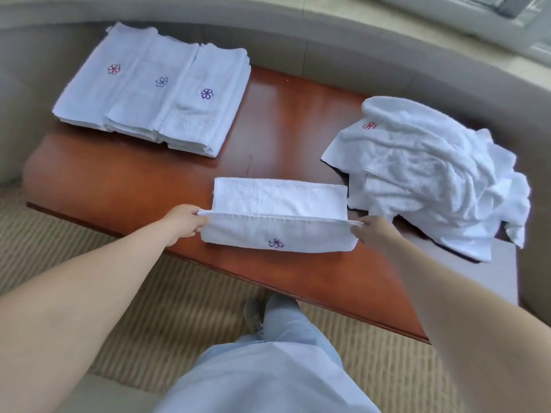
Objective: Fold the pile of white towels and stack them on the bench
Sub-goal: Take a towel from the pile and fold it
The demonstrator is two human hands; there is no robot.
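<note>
Your left hand (186, 220) pinches the left end of a raised fold edge on the white towel (277, 217) at the near-middle of the wooden bench (125, 186). Your right hand (371, 232) pinches the right end of the same edge. Both hands have fingers closed on cloth; nothing else is held. The edge runs taut between them. The far half lies flat on the bench. The near flap hangs down and shows a purple embroidered logo (275, 243).

Folded towels (155, 90) sit in overlapping stacks at the far left of the bench. The unfolded pile (432, 174) is heaped at the right end, just beside the towel's right corner.

Risks, as judgement:
- Uneven pull. If one hand leads, the edge lands skewed and the corners do not meet.
- Slack. If you ease the tension before laying down, the middle sags and creases.
- Near overhang. The flap sits close to the bench's front edge; if one pinch lets go early, that end could slide off toward the carpet (185, 296).
- Crowding on the right. Your right hand works near the pile; a sweep could drag a loose towel or tuck it into the fold.
- Stack alignment. The folded stacks already overlap, so a careless placement could tip the top layers.
</note>
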